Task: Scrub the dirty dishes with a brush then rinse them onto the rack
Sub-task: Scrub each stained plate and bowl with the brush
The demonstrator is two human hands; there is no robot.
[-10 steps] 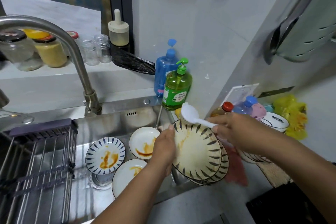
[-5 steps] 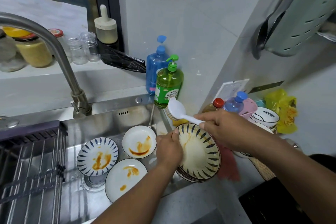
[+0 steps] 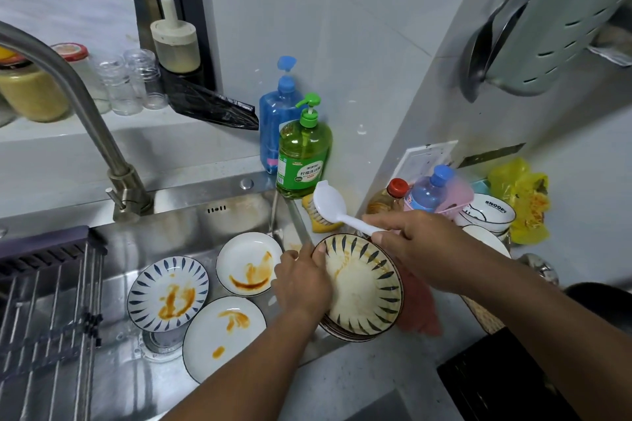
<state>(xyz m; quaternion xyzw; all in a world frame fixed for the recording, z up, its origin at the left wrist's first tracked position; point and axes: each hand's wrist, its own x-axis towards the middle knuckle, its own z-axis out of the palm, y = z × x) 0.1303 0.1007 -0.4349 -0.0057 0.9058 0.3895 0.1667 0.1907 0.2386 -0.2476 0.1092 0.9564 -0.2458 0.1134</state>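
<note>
My left hand (image 3: 302,282) grips the left rim of a cream plate with dark leaf strokes and orange smears (image 3: 364,287), which lies on a stack of like plates at the sink's right edge. My right hand (image 3: 415,248) holds the white handle of a dish brush (image 3: 330,205); its bristled head is raised beyond the plate's far rim, apart from it. Inside the steel sink (image 3: 191,222) lie three sauce-stained dishes: a blue-patterned plate (image 3: 167,294), a small white bowl (image 3: 248,263) and a white plate (image 3: 224,337). The wire rack (image 3: 48,318) spans the sink's left side.
The faucet (image 3: 85,113) arches over the sink's left part. A green soap bottle (image 3: 304,154) and a blue one (image 3: 277,116) stand at the back corner. Bottles, a Snoopy bowl (image 3: 489,212) and a yellow bag (image 3: 523,198) crowd the right counter.
The striped plate has sunk from a tilted, lifted pose to lie nearly flat on its stack. My right hand and the brush stay above its far rim.
</note>
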